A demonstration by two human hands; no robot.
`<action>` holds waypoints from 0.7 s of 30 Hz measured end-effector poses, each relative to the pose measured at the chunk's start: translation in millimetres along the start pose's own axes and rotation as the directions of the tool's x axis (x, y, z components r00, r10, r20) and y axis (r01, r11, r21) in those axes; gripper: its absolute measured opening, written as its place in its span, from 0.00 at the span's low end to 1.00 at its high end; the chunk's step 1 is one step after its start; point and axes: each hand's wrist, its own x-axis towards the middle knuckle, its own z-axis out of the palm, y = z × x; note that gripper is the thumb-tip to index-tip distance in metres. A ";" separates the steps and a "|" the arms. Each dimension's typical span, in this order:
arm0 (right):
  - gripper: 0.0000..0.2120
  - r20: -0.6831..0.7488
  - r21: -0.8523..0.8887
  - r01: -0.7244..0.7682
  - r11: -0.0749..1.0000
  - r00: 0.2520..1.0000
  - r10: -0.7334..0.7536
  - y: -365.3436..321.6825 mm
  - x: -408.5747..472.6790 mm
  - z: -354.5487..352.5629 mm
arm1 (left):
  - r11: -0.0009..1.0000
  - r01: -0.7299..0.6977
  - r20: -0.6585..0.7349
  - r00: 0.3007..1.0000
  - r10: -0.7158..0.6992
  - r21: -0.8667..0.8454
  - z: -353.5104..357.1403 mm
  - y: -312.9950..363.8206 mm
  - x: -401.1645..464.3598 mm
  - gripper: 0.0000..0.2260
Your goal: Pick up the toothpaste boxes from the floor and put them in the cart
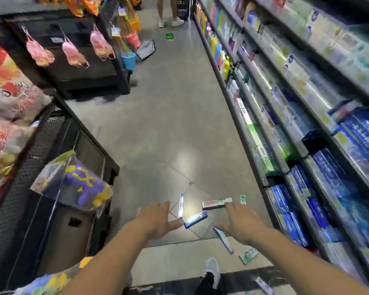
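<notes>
Slim toothpaste boxes (195,219) — blue, white and green — lie scattered on the grey tiled floor (168,128), just beside the stocked shelf (296,158) on the right. Left hand (158,220) and right hand (241,222) reach over them, each grip released, fingers spread. Open aisle stretches ahead between shelf and display racks (73,60).

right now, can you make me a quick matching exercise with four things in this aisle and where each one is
Things:
1. blue toothpaste box
2. white and red toothpaste box
3. blue bucket
4. purple and yellow toy pack

Places:
A. hanging from the rack far up the aisle
B. on the floor by the left hand's thumb
C. on the floor past the right hand's fingers
D. on the dark bin at left

Pairs: 1-B, 2-C, 3-A, 4-D
</notes>
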 end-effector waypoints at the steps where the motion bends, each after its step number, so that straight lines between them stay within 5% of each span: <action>1: 0.36 0.004 0.002 -0.008 1.000 1.000 0.008 0.5 14.1 -4.6 | 1.000 0.009 0.006 1.000 -0.008 -0.008 -5.7 0.0 13.2 0.40; 10: 0.30 0.123 0.244 -0.187 0.952 0.979 0.161 4.2 197.4 40.1 | 0.999 -0.031 0.131 0.991 0.036 -0.038 -2.1 -14.4 220.0 0.41; 21: 0.28 0.359 0.517 -0.551 0.655 0.834 0.418 37.6 454.7 344.9 | 0.985 -0.086 0.259 0.965 0.046 0.148 211.3 -58.6 544.2 0.33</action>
